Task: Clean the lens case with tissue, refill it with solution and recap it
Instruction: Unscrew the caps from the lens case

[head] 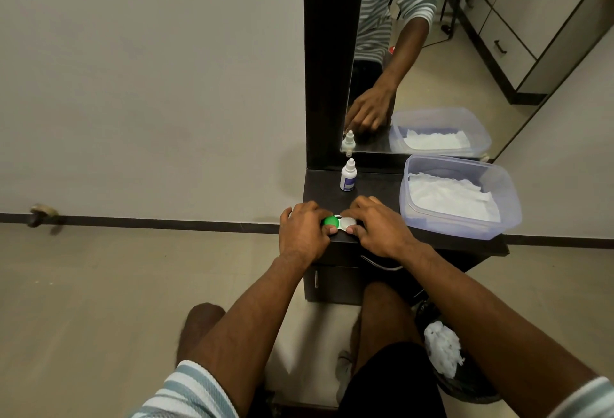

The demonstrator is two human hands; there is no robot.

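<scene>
Mirror: stood upright at the back of the dark tabletop, reflecting an arm, the bottle and the tub.
Plastic tub: translucent and lidless, sat at the tabletop's right side with white tissue lying flat inside.
Bin: dark, on the floor by the person's right leg, with crumpled white tissue in it.
Left hand: its grip curled over the green cap, thumb pressed on the cap's near edge.
Right hand: its grip curled over the white cap, thumb at its near edge.
Solution bottle: small, white, capped and upright, stood behind the hands near the mirror.
Lens case: lay at the tabletop's front edge between both hands, both caps seated, green on the left and white on the right.
</scene>
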